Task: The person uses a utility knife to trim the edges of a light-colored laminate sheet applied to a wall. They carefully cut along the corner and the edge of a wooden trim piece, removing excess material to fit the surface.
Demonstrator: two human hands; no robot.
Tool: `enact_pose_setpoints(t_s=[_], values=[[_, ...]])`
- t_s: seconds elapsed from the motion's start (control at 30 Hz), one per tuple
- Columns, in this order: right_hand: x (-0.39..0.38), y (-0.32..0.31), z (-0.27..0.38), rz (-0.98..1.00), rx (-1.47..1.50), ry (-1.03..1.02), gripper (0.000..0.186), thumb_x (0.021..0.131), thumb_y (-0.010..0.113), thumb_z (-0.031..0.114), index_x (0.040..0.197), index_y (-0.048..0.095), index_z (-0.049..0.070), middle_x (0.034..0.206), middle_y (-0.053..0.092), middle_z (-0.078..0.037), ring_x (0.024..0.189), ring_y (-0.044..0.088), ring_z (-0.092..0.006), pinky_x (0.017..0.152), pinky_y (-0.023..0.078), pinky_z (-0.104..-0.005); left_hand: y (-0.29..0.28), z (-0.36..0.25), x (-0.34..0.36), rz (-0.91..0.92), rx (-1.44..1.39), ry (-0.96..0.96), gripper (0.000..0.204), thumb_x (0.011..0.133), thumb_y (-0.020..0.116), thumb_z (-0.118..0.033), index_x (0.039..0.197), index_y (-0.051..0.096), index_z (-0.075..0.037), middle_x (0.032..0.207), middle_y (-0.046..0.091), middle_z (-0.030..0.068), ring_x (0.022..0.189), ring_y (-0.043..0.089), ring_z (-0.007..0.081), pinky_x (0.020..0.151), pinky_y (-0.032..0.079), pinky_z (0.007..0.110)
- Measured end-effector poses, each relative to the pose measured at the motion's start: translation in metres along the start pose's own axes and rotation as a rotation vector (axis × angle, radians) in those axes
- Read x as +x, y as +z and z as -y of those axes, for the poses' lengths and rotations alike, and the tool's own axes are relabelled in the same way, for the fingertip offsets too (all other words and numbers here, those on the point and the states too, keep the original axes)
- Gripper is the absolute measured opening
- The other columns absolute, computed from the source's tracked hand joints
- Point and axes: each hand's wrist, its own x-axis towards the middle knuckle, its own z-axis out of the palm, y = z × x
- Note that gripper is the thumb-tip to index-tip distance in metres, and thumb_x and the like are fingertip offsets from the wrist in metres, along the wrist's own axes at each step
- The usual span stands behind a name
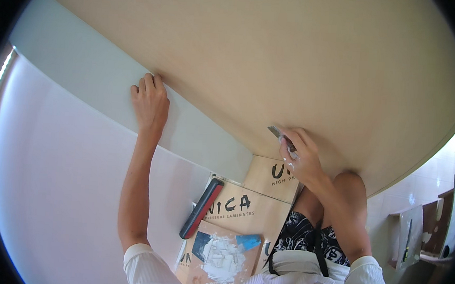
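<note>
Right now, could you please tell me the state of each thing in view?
Left hand, fingers curled at the pale strip's edge
Right hand, closed around the scraper
Scraper, held, blade exposed
White paste, spread unevenly on the board
Red-and-black bar, lying unheld

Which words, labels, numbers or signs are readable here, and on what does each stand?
I do not copy printed wording:
Upper tan sheet: black lettering, partly covered by the right hand.
Lower tan sheet: legible black lettering above a smaller line.
Beside the putty-smeared board: cut-off black letters.

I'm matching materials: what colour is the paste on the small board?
The paste is white, clearest in the head view.
</note>
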Motion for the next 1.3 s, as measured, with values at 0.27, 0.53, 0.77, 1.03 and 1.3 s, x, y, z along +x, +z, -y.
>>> enact_pose_setpoints(t_s=[0.27, 0.53, 0.77, 1.03, 1.3], values=[[-0.024, -0.034, -0.004, -0.055, 0.019, 0.018, 0.025, 0.089, 0.067, -0.007, 0.114, 0.066, -0.003, 0.099, 0.067, -0.017, 0.080, 0.070, -0.0279, 0.067, 0.057, -0.0338, -0.043, -0.029, -0.070, 0.057, -0.415, -0.129, 0.004, 0.095, 0.056, -0.007, 0.094, 0.058, -0.004, 0.089, 0.055, 0.0137, 0.087, 0.055, 0.0334, 0.078, 0.038, 0.046], [-0.041, -0.041, 0.009, -0.057, 0.039, 0.013, 0.024, 0.087, 0.067, -0.007, 0.111, 0.066, -0.003, 0.096, 0.067, -0.017, 0.074, 0.069, -0.0270, 0.062, 0.056, -0.0341, -0.122, -0.113, -0.268, 0.709, -0.994, -0.930, 0.017, 0.093, 0.069, -0.016, 0.089, 0.064, 0.000, 0.089, 0.063, 0.0167, 0.089, 0.061, 0.0362, 0.080, 0.046, 0.047], [-0.049, -0.032, 0.003, 0.077, 0.026, 0.127, 0.029, 0.085, 0.069, -0.006, 0.114, 0.066, -0.002, 0.097, 0.066, -0.017, 0.074, 0.068, -0.0300, 0.068, 0.056, -0.0359, -0.122, -0.136, -0.334, 0.664, -1.033, -0.882, 0.012, 0.087, 0.075, -0.009, 0.094, 0.071, 0.000, 0.105, 0.069, 0.0188, 0.100, 0.066, 0.0358, 0.089, 0.051, 0.045], [-0.062, -0.024, -0.018, 0.222, 0.057, 0.189, 0.032, 0.088, 0.073, -0.003, 0.119, 0.068, -0.001, 0.096, 0.071, -0.019, 0.080, 0.072, -0.0305, 0.072, 0.057, -0.0365, -0.109, -0.111, -0.247, 0.286, -0.929, -0.910, 0.058, 0.088, 0.075, -0.010, 0.141, 0.053, -0.003, 0.144, 0.043, 0.0291, 0.131, 0.048, 0.0471, 0.110, 0.041, 0.051], [0.001, 0.009, 0.011, 0.389, 0.167, 0.155, 0.033, 0.091, 0.071, 0.000, 0.124, 0.069, 0.001, 0.094, 0.072, -0.020, 0.078, 0.074, -0.0282, 0.070, 0.058, -0.0343, -0.033, -0.096, -0.125, -0.229, -0.746, -0.914, 0.086, 0.090, 0.075, -0.012, 0.160, 0.026, -0.001, 0.154, 0.031, 0.0305, 0.143, 0.033, 0.0471, 0.116, 0.033, 0.055]])
